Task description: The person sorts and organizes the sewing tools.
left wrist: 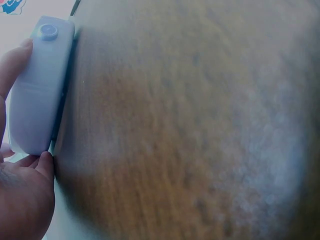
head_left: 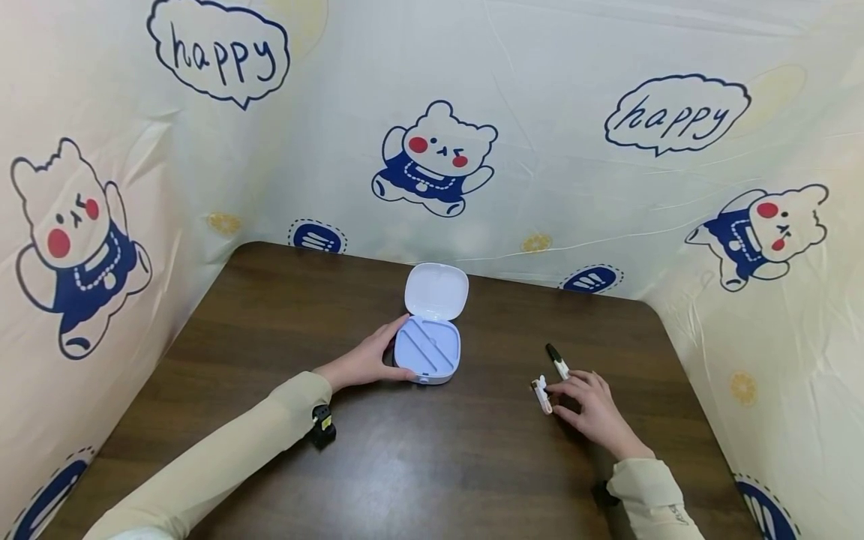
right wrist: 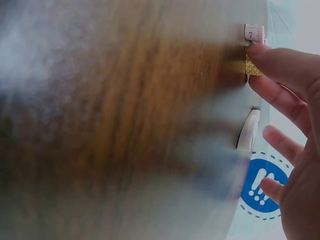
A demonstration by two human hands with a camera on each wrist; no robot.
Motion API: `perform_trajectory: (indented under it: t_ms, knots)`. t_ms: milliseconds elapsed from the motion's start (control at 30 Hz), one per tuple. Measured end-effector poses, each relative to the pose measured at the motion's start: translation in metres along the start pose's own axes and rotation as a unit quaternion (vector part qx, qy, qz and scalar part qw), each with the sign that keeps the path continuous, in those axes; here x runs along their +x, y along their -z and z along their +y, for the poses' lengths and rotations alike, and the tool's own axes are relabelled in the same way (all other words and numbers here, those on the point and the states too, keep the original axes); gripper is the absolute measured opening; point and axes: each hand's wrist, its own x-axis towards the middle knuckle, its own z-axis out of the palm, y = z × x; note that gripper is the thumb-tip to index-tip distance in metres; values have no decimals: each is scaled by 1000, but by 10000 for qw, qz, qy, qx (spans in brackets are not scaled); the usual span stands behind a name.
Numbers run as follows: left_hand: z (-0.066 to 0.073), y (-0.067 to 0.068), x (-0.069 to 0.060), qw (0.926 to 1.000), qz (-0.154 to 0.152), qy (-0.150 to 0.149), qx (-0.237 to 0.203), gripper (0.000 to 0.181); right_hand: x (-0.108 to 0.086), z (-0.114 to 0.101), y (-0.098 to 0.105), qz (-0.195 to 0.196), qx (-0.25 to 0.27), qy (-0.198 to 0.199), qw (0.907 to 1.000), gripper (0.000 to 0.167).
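Fingers on the left hand (head_left: 364, 361) are wrapped round the near side of a pale blue case (head_left: 439, 350), thumb at its front edge and the rest round the side and back. Just past that thumb is a round button (left wrist: 48, 32) on the front wall. The lid (head_left: 436, 291) is flipped up beyond the fingertips, and inside I count 2 slanted ridges making 3 slots.

Right hand (head_left: 597, 412) is well apart from the case. Its thumb and index finger are bent in at a small white and gold item (head_left: 542, 395) right at their tips. The wrist cam is blurry there, so I honestly can't tell if it's pinched or only touched. Up close you get a rolled bit with a printed 7, just beside the thumb, plus yellow beady stuff between the 2 fingertips. The other 3 fingers hang looser, with a dark-capped white pen (head_left: 559, 362) poking out beyond them, its white end partly hidden. Under all the fingers: brown wood table (head_left: 432, 465).
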Motion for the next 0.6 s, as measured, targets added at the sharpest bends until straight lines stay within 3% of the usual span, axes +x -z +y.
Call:
perform_trajectory:
  t_ms: [600]
  knots:
    - [-2,0,1,10000,11,-54,9,118,-1,2,-2,288,166,-18,9994,33]
